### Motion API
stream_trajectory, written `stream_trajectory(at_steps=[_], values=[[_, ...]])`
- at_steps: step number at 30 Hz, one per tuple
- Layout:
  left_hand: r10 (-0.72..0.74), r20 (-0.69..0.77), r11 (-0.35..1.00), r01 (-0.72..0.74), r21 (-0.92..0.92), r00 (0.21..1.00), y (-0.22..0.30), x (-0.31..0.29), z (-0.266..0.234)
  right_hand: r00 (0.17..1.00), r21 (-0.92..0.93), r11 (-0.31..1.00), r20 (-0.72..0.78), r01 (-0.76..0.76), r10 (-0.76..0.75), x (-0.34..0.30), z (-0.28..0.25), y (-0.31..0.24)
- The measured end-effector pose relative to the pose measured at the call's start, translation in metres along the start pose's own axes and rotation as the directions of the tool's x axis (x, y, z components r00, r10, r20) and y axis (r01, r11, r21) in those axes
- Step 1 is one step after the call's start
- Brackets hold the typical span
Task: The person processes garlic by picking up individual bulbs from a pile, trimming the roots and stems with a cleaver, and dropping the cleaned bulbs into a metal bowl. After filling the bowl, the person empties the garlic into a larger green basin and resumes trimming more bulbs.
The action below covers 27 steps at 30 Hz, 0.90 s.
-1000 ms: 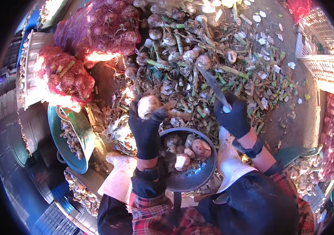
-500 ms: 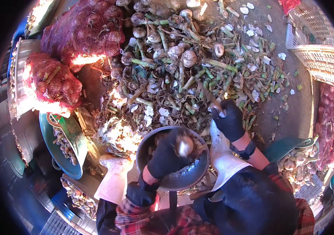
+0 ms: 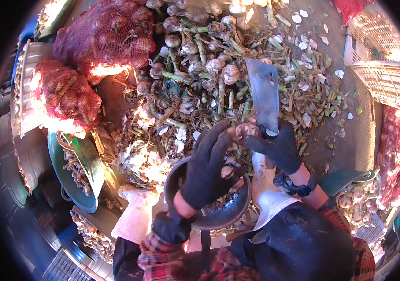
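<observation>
In my black-gloved right hand (image 3: 282,149) is a cleaver (image 3: 263,91), its broad grey blade pointing away from me. My right thumb reaches left to a reddish-brown garlic bulb (image 3: 246,130) beside the base of the blade. The fingertips of my black-gloved left hand (image 3: 208,166) meet the same bulb from the other side. Below that hand is a dark round bowl (image 3: 247,202) between my white boots (image 3: 263,180). Another pale bulb (image 3: 227,172) shows by the left palm; whether the palm touches it is unclear.
A heap of garlic bulbs, cut stalks and peelings (image 3: 209,100) spreads ahead. Red mesh sacks (image 3: 108,40) of garlic stand far left, near a green tub (image 3: 76,187). White plastic crates (image 3: 385,75) and more filled mesh sacks (image 3: 393,154) line the right.
The cleaver's blade has swung up and its broad side now shows. My left hand has gone from holding a bulb over the bowl to reaching forward, fingertips beside my right thumb.
</observation>
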State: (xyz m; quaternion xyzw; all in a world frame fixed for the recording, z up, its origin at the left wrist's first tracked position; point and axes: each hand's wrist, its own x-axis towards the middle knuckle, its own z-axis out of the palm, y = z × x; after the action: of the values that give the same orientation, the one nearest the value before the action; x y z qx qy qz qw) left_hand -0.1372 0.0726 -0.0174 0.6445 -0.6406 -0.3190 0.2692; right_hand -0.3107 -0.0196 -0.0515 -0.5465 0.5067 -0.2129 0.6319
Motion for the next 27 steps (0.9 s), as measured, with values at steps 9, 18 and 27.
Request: stream_trajectory(at_steps=[9,18,27], values=[[-0.166,-0.352,0.788,-0.091,-0.609,0.921,0.007,0.023,-0.006,0.991,0.151,0.985,0.09,0.086,-0.1,-0.004,-0.006,-0.052],[-0.263,0.136,0.796,0.294,-0.528,0.955,0.007,0.009,-0.038,0.747,-0.452,0.598,0.333,0.662,-0.576,-0.01,0.007,-0.059],[0.12,-0.069,0.913,-0.138,-0.384,0.99,-0.037,-0.024,-0.013,0.666,-0.519,0.458,0.34,0.722,-0.664,0.006,0.017,-0.014]])
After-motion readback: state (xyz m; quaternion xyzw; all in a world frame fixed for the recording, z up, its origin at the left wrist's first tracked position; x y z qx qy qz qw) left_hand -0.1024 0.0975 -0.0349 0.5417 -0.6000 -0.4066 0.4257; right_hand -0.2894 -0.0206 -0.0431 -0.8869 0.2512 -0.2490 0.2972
